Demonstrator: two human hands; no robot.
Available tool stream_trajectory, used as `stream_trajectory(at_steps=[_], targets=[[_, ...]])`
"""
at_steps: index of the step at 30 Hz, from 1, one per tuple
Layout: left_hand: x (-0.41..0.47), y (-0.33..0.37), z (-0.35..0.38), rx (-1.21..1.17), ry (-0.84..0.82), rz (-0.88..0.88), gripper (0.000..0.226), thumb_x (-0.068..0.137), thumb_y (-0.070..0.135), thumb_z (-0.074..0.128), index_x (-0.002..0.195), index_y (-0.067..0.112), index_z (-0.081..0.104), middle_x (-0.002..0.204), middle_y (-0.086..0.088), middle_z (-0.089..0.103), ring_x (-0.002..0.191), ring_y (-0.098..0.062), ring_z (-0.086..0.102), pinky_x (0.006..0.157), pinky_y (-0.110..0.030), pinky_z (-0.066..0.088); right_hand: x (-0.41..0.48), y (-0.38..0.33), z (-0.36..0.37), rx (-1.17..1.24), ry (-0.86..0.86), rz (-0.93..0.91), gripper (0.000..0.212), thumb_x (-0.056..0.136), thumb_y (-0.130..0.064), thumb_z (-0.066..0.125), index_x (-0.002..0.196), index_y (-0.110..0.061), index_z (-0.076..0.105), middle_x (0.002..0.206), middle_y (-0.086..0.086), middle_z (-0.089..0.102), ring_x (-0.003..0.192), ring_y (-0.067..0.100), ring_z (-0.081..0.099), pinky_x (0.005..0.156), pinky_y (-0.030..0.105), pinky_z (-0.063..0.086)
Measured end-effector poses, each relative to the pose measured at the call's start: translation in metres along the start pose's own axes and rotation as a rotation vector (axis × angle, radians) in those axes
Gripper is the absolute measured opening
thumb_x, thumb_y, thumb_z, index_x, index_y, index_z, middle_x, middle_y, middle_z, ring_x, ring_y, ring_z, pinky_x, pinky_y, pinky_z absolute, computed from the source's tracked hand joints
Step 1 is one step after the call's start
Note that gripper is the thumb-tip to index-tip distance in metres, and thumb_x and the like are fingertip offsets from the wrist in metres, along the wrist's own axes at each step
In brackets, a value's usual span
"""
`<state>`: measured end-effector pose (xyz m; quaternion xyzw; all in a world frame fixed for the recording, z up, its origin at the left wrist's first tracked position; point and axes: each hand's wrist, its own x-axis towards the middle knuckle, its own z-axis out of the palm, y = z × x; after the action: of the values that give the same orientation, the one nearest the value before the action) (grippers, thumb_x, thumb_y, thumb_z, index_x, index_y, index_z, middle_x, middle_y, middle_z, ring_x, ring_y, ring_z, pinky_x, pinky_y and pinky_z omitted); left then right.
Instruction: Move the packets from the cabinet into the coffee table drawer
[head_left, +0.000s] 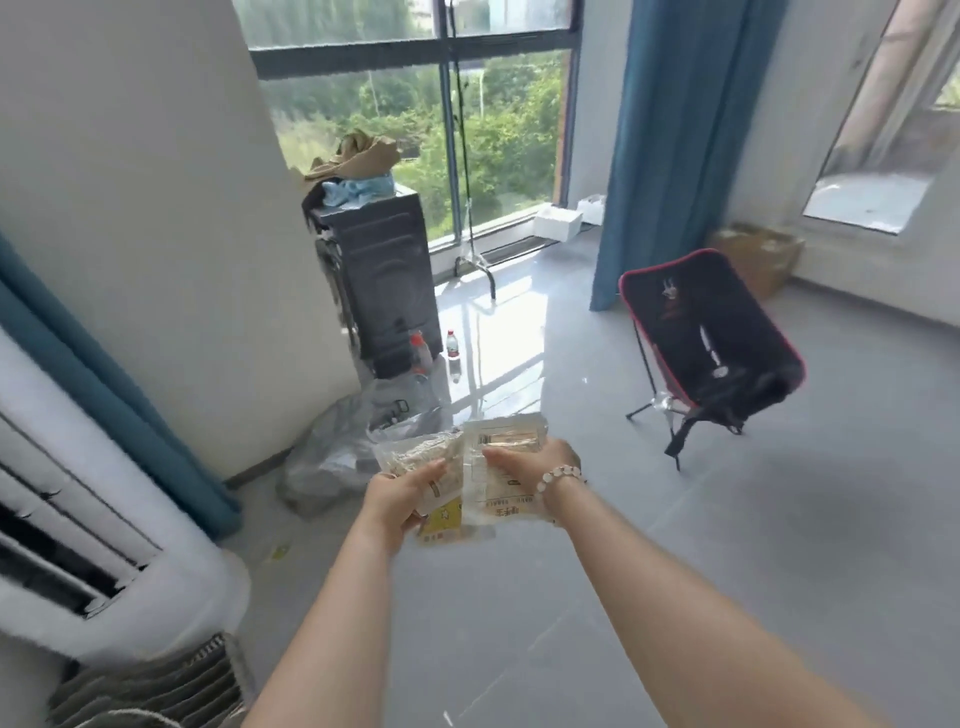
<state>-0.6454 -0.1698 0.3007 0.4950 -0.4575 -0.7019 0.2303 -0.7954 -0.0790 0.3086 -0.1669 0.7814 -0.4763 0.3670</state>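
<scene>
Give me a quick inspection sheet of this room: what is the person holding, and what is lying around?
Surface: grey tiled floor; no coffee table or drawer in view.
Job's things: left packet, with a yellow label, and pale right packet, held side by side.
Clutter: crumpled plastic bag and two bottles on the floor by a black unit with cloths piled on top.
Hands: left hand grips the left packet; right hand, with a bead bracelet, grips the right packet.
Cables: a thin dark line runs along the stand; cannot tell if it is a cable.
Surroundings: window, blue curtain, folding chair, cardboard box, white air conditioner.
</scene>
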Motion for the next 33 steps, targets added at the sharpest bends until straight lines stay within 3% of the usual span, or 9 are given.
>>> stream_trajectory(at_steps=[3, 7, 11, 14, 19, 22, 26, 30, 33], targets=[[0.004, 0.002, 0.085, 0.101, -0.141, 0.023, 0.016, 0.079, 0.014, 0.075, 0.090, 0.007, 0.065, 0.098, -0.019, 0.068, 0.088, -0.033, 0.065, 0.086, -0.045, 0.051, 0.007, 0.016, -0.080, 0.110, 0.131, 0.022, 0.054, 0.062, -0.043, 0.084, 0.103, -0.012, 0.068, 0.098, 0.005, 0.072, 0.085, 0.021, 0.070, 0.078, 0.035, 0.059], [0.003, -0.010, 0.187, 0.209, -0.325, -0.003, 0.019, 0.078, 0.015, 0.076, 0.091, 0.008, 0.064, 0.099, -0.018, 0.067, 0.089, -0.031, 0.064, 0.091, -0.044, 0.049, 0.001, 0.051, -0.175, 0.229, 0.301, 0.084, 0.061, 0.064, -0.041, 0.084, 0.112, -0.009, 0.065, 0.105, 0.006, 0.070, 0.081, 0.018, 0.070, 0.074, 0.030, 0.059], [-0.015, -0.034, 0.279, 0.320, -0.508, -0.043, 0.021, 0.082, 0.012, 0.072, 0.101, 0.008, 0.066, 0.093, -0.010, 0.070, 0.084, -0.025, 0.067, 0.077, -0.038, 0.055, -0.024, 0.086, -0.253, 0.313, 0.469, 0.146, 0.052, 0.070, -0.037, 0.082, 0.110, -0.009, 0.064, 0.105, 0.005, 0.070, 0.067, 0.012, 0.063, 0.049, 0.016, 0.048], [-0.033, -0.052, 0.344, 0.409, -0.659, -0.047, 0.025, 0.081, 0.012, 0.072, 0.105, 0.006, 0.065, 0.098, -0.011, 0.071, 0.092, -0.027, 0.067, 0.082, -0.040, 0.056, -0.048, 0.112, -0.305, 0.378, 0.605, 0.189, 0.059, 0.070, -0.041, 0.081, 0.115, -0.007, 0.062, 0.114, 0.006, 0.067, 0.079, 0.015, 0.062, 0.066, 0.020, 0.050], [-0.071, -0.091, 0.436, 0.535, -0.880, -0.089, 0.028, 0.080, 0.013, 0.073, 0.106, 0.005, 0.064, 0.094, -0.010, 0.067, 0.082, -0.024, 0.065, 0.057, -0.027, 0.049, -0.083, 0.161, -0.373, 0.456, 0.827, 0.273, 0.080, 0.060, -0.054, 0.082, 0.122, -0.009, 0.059, 0.121, 0.004, 0.063, 0.100, 0.020, 0.064, 0.076, 0.026, 0.052], [-0.091, -0.111, 0.488, 0.627, -0.990, -0.113, 0.029, 0.080, 0.013, 0.073, 0.106, 0.003, 0.064, 0.094, -0.011, 0.068, 0.080, -0.024, 0.065, 0.060, -0.029, 0.050, -0.103, 0.182, -0.406, 0.539, 0.939, 0.312, 0.077, 0.060, -0.054, 0.082, 0.120, -0.010, 0.061, 0.121, 0.004, 0.063, 0.096, 0.018, 0.062, 0.079, 0.026, 0.049], [-0.114, -0.130, 0.554, 0.739, -1.099, -0.098, 0.027, 0.080, 0.013, 0.073, 0.103, 0.004, 0.064, 0.098, -0.011, 0.069, 0.083, -0.024, 0.065, 0.068, -0.030, 0.051, -0.122, 0.200, -0.445, 0.627, 1.098, 0.352, 0.073, 0.070, -0.046, 0.079, 0.127, -0.007, 0.055, 0.129, 0.007, 0.058, 0.113, 0.024, 0.057, 0.083, 0.027, 0.043], [-0.132, -0.149, 0.612, 0.836, -1.218, -0.082, 0.017, 0.082, 0.014, 0.071, 0.096, 0.007, 0.063, 0.090, -0.007, 0.067, 0.077, -0.020, 0.063, 0.067, -0.028, 0.049, -0.124, 0.217, -0.479, 0.704, 1.212, 0.366, 0.056, 0.069, -0.045, 0.079, 0.113, -0.013, 0.065, 0.114, 0.004, 0.067, 0.085, 0.016, 0.056, 0.071, 0.022, 0.042], [-0.144, -0.167, 0.649, 0.911, -1.285, -0.089, 0.014, 0.081, 0.014, 0.072, 0.090, 0.009, 0.062, 0.088, -0.006, 0.066, 0.078, -0.020, 0.063, 0.078, -0.033, 0.052, -0.128, 0.230, -0.497, 0.763, 1.318, 0.408, 0.061, 0.070, -0.045, 0.080, 0.116, -0.010, 0.063, 0.113, 0.004, 0.065, 0.099, 0.020, 0.060, 0.074, 0.022, 0.042]])
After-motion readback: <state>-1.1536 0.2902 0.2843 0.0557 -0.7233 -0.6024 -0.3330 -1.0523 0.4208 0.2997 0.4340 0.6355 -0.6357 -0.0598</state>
